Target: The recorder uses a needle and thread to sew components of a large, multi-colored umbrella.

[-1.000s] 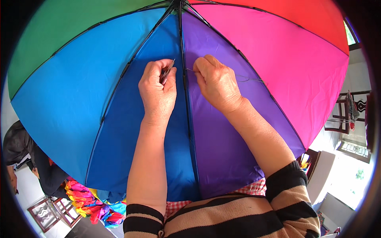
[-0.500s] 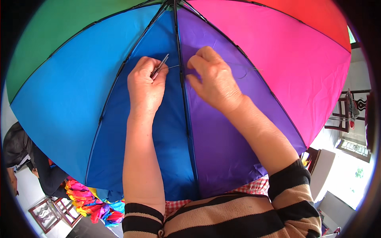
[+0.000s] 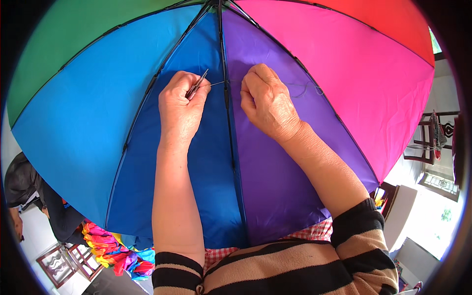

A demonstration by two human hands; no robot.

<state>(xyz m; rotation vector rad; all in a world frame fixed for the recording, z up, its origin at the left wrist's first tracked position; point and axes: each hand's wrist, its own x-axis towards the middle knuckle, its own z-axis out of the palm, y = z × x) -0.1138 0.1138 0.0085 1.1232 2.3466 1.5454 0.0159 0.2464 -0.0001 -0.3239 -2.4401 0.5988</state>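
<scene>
An open multicoloured umbrella (image 3: 295, 167) spreads before me, its inner side and black ribs facing me. My left hand (image 3: 179, 105) is closed over the blue panel, holding a small pair of metal thread snips (image 3: 197, 84) with the blades pointing up. From its fingertips a thin pale line (image 3: 217, 83), thread or needle, runs to the middle rib (image 3: 225, 93). My right hand (image 3: 271, 101) is closed in a pinch over the purple panel, just right of that rib. Loose thread (image 3: 306, 92) trails from it in a curl toward the pink panel. Its fingertips are partly hidden.
A heap of bright, crumpled fabric (image 3: 115, 250) lies at the lower left. Beyond it a person in dark clothes (image 3: 29, 184) is partly in view. Wooden chairs (image 3: 423, 142) stand at the right. Red checked cloth (image 3: 314, 231) shows at my waist.
My right hand has shifted slightly right and down, and its fingers have drawn together. The loose thread has changed its curl. My left hand has barely moved, still holding the snips.
</scene>
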